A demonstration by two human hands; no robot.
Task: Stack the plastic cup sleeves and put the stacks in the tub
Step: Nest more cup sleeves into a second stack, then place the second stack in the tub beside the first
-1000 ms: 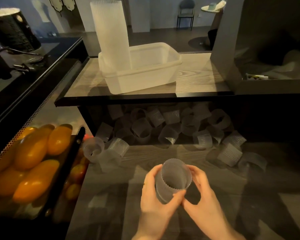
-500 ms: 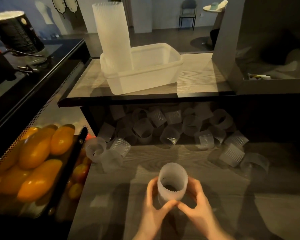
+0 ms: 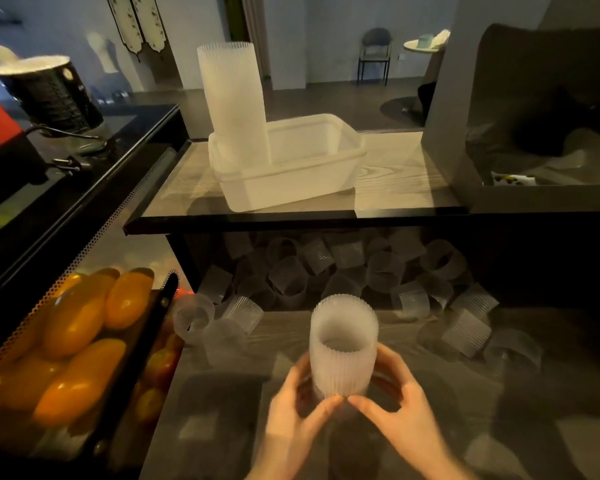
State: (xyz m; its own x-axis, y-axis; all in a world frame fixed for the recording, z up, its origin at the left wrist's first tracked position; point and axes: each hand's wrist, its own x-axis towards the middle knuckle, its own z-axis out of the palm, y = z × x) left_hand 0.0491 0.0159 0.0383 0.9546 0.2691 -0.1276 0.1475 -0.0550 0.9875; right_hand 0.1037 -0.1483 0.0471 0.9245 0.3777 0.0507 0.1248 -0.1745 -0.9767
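I hold a short stack of ribbed translucent cup sleeves (image 3: 342, 344) upright over the lower wooden counter. My left hand (image 3: 297, 415) grips its base from the left and my right hand (image 3: 397, 407) grips it from the right, thumbs meeting under the front. Several loose sleeves (image 3: 329, 268) lie in a heap under the raised shelf, with more at the left (image 3: 219, 318) and right (image 3: 468, 329). The white plastic tub (image 3: 291, 181) stands on the shelf above, with a tall stack of sleeves (image 3: 234, 102) upright in its left end.
A perforated metal tray of orange-yellow fruit (image 3: 70, 327) borders the counter at the left. A black bucket (image 3: 49, 95) and a dark worktop sit at the far left. A grey open box (image 3: 520, 126) stands on the shelf at the right.
The sleeve stack in my hands has turned from tilted toward me to upright, and my hands have slid down to its base. The view has shifted slightly lower.
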